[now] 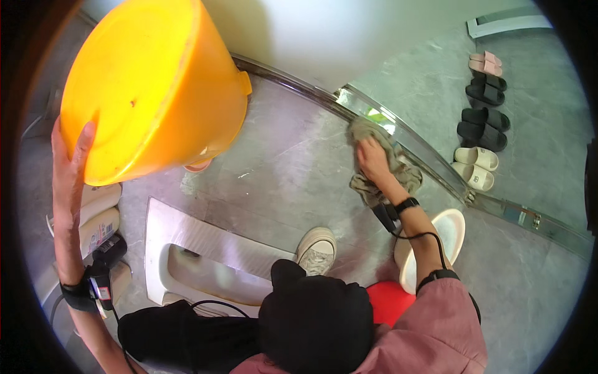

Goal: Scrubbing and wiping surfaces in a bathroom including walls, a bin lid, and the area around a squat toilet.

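The right hand [372,156] lies palm down with its fingers spread flat over a crumpled grey-green cloth [383,163], pressing it against the floor [293,168] just beside the curved metal door track [398,134]. It does not grip the cloth; it rests open on top. The right forearm runs straight from the lower edge up to the hand, with a black watch [407,204] at the wrist, a black band [438,275] further down and a thin black cable between them, below a pink sleeve [436,330].

The left hand [71,165] is raised high on the left, the arm stretched upward, palm against the side of a large yellow bucket [149,87] with the thumb spread along its wall. The bucket is tilted and lifted clear of the floor; whether the fingers curl around its rim cannot be told. A black strap with a small device [93,290] sits on the left wrist.

Below, a white sneaker [316,249] stands on the grey floor beside a white squat toilet pan [205,262]. A white basin [451,234] and a red object [389,299] lie near the right arm. Beyond the track, several pairs of slippers [483,121] are lined up.
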`<action>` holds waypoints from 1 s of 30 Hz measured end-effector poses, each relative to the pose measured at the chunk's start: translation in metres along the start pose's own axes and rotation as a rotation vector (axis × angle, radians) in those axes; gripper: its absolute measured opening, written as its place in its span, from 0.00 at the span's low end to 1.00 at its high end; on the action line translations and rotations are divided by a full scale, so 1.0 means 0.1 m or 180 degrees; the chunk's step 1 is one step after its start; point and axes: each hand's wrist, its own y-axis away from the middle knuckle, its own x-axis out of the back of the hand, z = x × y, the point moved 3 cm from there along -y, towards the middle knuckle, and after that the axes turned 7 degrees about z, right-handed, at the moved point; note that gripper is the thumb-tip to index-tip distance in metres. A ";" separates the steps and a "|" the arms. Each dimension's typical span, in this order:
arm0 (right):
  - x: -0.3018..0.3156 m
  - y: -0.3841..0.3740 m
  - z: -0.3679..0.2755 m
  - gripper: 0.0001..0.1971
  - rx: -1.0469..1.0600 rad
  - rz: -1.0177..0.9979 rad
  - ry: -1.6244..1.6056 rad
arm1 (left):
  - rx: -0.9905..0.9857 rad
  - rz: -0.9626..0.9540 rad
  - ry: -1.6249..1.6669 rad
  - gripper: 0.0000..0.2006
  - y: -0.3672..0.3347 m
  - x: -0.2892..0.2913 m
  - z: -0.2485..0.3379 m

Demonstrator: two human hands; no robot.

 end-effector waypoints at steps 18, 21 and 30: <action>0.52 0.87 0.82 0.15 -0.1742 0.0674 0.1484 | -0.0034 -0.0336 -0.0245 0.34 -0.21 0.12 -0.52; 0.61 1.10 1.13 0.19 -0.3106 0.1386 0.1209 | 0.0011 -0.0324 -0.0250 0.34 -0.19 0.14 -0.55; 0.13 0.41 0.20 0.16 -0.2056 0.2324 0.1386 | 0.0023 -0.0373 -0.0096 0.30 -0.25 0.20 -0.66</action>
